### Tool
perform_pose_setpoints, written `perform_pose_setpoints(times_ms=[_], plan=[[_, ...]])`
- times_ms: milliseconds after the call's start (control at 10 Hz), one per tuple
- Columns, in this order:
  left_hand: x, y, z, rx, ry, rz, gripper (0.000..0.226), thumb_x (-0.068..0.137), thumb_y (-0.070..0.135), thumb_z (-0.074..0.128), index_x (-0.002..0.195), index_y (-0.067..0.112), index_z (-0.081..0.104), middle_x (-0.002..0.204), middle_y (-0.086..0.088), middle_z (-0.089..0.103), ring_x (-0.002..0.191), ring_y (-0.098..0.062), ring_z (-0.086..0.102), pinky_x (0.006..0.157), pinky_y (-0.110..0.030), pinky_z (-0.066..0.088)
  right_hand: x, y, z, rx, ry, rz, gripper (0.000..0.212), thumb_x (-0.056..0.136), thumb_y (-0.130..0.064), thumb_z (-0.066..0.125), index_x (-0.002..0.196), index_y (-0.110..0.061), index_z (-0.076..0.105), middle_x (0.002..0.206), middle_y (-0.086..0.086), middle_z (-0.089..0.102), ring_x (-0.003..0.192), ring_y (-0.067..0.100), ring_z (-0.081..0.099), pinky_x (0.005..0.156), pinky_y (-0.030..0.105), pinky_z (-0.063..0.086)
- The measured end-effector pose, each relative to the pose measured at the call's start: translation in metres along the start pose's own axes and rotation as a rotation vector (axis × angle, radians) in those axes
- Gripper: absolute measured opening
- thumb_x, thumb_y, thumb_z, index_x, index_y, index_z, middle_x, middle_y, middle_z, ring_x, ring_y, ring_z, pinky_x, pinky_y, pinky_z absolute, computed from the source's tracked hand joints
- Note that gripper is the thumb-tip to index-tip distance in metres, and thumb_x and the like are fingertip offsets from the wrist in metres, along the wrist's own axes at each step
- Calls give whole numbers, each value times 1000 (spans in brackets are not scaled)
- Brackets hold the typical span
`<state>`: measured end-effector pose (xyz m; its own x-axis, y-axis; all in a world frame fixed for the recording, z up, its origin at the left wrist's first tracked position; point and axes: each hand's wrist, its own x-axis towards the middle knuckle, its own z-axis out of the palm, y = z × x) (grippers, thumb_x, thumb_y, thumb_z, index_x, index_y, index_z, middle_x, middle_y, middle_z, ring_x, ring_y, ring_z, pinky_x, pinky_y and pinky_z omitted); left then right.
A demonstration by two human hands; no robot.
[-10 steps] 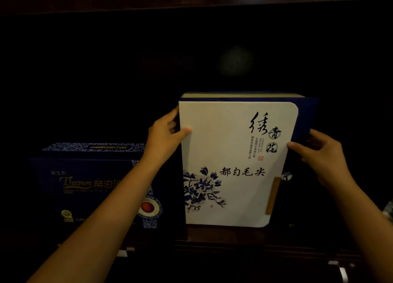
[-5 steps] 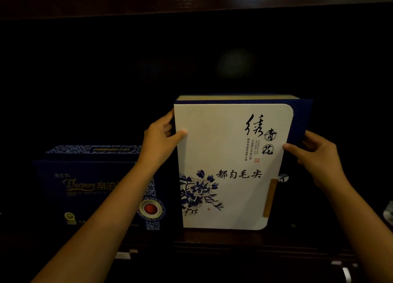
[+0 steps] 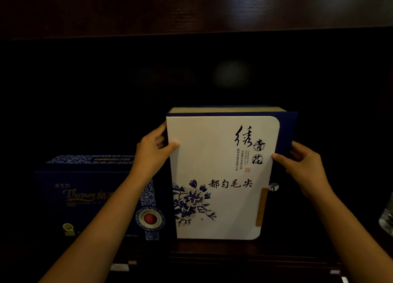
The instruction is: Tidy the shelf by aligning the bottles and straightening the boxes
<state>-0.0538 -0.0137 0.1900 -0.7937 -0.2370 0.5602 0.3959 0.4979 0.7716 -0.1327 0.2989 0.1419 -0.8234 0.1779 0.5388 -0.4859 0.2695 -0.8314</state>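
Note:
A tall white tea box [image 3: 212,159] with blue flowers, black script and blue sides stands upright on the dark wooden shelf [image 3: 234,250]. My left hand [image 3: 152,154] grips its left edge, thumb on the white front and fingers behind. On the opposite side my right hand [image 3: 306,165] holds the right edge, thumb on the front and fingers curled round the blue side. A low dark blue box [image 3: 89,197] with gold lettering and a red medallion lies left of the white box, partly hidden by my left forearm.
The shelf recess behind the boxes is very dark. A wooden board [image 3: 191,8] runs across above. Part of a clear glass object [image 3: 387,221] shows at the right edge. Small pale tags [image 3: 121,266] sit on the shelf's front edge.
The white box and both hands have shifted slightly left in view and a little lower. Both hands keep the same hold on its edges.

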Motion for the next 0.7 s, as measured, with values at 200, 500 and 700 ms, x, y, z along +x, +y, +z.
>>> perform_pose_setpoints(times_ms=[200,500,700], plan=[[0,-4,2,-52,40,-40,62,81,9,66,137,22,41,134,-4,51,121,-20,49,100,-52,45,0,0,-3,44,-39,23,51,72,-24,71,119,-30,52,93,-29,53,82,-7,52,63,15,44],[-4,-3,3,-33,59,-57,55,82,12,65,133,15,46,134,-11,53,117,-20,51,99,-50,46,4,-1,-3,-2,-78,43,57,74,-23,70,126,-23,46,121,-3,55,105,17,55,73,27,51],[16,18,-19,247,-144,-149,60,78,22,71,133,15,46,139,-9,49,125,-25,47,98,-35,40,7,-29,-7,-223,-120,94,63,76,-21,70,131,-12,40,133,17,50,115,33,51,80,35,45]])
